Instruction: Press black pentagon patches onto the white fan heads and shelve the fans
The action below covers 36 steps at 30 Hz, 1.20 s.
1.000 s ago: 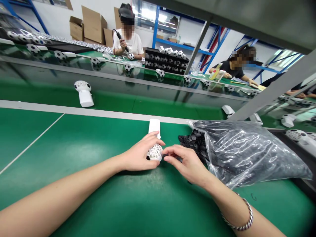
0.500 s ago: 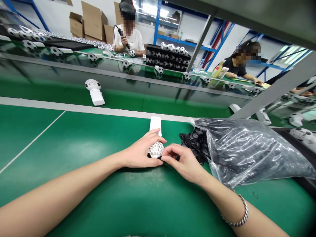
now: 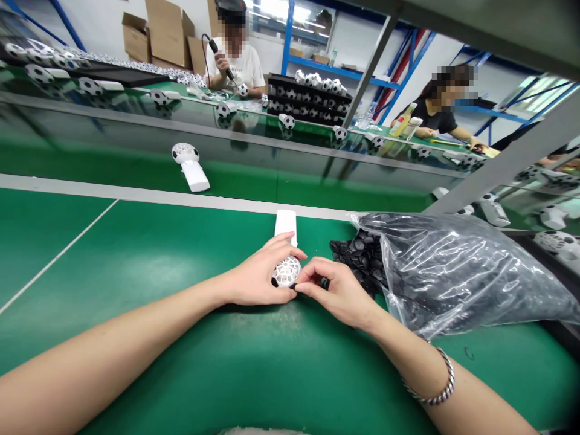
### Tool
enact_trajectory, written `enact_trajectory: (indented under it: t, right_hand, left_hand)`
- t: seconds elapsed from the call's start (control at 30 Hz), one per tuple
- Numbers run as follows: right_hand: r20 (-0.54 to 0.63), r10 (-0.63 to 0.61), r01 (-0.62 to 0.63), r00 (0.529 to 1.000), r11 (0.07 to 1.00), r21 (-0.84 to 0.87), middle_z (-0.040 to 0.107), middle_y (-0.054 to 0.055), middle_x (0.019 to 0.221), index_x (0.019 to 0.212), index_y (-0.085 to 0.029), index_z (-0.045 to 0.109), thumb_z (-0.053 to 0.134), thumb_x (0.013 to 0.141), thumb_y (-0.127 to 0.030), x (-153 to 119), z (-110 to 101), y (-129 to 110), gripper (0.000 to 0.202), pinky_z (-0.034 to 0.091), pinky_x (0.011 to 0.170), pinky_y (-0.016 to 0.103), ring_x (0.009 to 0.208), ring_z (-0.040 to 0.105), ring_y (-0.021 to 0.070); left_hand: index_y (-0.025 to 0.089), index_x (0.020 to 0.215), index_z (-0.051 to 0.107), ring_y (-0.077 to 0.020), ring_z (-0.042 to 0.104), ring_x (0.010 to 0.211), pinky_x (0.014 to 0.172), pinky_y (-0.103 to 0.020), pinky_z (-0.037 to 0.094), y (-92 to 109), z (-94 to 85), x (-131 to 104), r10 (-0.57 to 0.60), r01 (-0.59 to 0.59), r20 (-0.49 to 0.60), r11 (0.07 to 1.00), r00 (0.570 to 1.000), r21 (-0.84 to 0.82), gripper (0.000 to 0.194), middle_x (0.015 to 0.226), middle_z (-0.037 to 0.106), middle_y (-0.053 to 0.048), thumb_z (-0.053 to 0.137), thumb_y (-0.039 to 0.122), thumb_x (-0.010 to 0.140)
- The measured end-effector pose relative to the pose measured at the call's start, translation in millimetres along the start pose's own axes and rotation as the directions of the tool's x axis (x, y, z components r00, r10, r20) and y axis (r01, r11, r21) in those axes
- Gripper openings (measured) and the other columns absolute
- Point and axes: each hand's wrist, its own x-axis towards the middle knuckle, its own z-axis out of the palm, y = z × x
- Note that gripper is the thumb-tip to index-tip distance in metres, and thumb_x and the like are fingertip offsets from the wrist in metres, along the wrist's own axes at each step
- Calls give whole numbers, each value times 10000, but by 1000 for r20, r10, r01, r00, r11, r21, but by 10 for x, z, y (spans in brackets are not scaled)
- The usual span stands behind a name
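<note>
A white handheld fan (image 3: 286, 225) with a round, soccer-ball-like grille head lies on the green table, its handle pointing away from me. My left hand (image 3: 258, 275) wraps around the head from the left, thumb near and fingers over the far side. At the head's near right edge, my right hand (image 3: 335, 290) pinches a small black piece (image 3: 295, 287) between thumb and index finger; its shape is mostly hidden. Loose black pentagon-like pieces (image 3: 360, 257) are piled just beyond my right hand, spilling from the mouth of a clear plastic bag (image 3: 466, 272).
Beyond the table edge, another fan (image 3: 190, 166) lies on a green conveyor belt (image 3: 254, 184). A farther line carries several fans. One co-worker (image 3: 235, 66) holds a corded tool; another person (image 3: 444, 109) works at right. A slanted metal post (image 3: 489, 157) stands right of the bag.
The fan on the near belt has shifted right, and those on the far line a little left. The view has tilted slightly. Both hands stay around the fan head in almost the same pose.
</note>
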Motion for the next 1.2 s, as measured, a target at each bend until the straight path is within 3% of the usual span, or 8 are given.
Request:
enact_trajectory:
  t: [0.53,0.77,0.9,1.0,1.07,1.2]
  right_hand:
    - [88,129,-149,988,952,268,494,-29,712,763,-158,502,619,773,-233,68,-7,140,139,369,589,207,630,441,91]
    - [77,142,-156,987,959,238,496,-30,695,749,-158,499,623,770,-259,80,-10,137,161,372,576,205,616,446,92]
    - [-74,154,-154,985,988,7,520,-26,689,755,-165,520,580,808,-271,110,-170,198,133,371,564,214,606,464,101]
    - [-186,123,-175,975,940,-294,537,-21,726,761,-181,558,572,807,-201,97,-321,270,52,384,611,231,648,497,110]
    - [-171,129,-190,977,891,-413,537,-15,754,764,-191,578,592,794,-185,74,-380,305,33,395,633,239,670,511,115]
    - [-89,151,-176,984,833,-525,538,5,821,827,-201,610,640,771,-208,42,-380,312,65,418,665,250,717,525,134]
  left_hand:
    - [210,1001,478,-240,131,1326,1058,-433,237,13,74,-6,-28,31,-75,999,997,36,359,1207,445,-73,608,220,667]
    - [217,968,486,-239,151,1320,1054,-438,243,20,70,1,-25,28,-76,999,997,38,326,1147,484,-57,577,176,658]
    - [232,1038,463,-249,164,1315,1043,-433,266,21,52,-6,-6,6,-28,1000,1000,14,424,1208,442,-60,615,189,645]
    - [238,1070,453,-284,178,1287,1034,-465,268,-2,98,-7,-34,40,-116,998,993,47,556,1224,378,-79,708,385,598]
    - [241,1042,480,-310,222,1235,1005,-492,298,-24,135,-6,-100,117,-199,990,975,75,623,1206,324,-81,737,484,529]
    - [259,1012,522,-297,313,1114,959,-503,346,-61,130,-4,-206,234,-283,970,937,68,596,1111,301,-56,742,493,510]
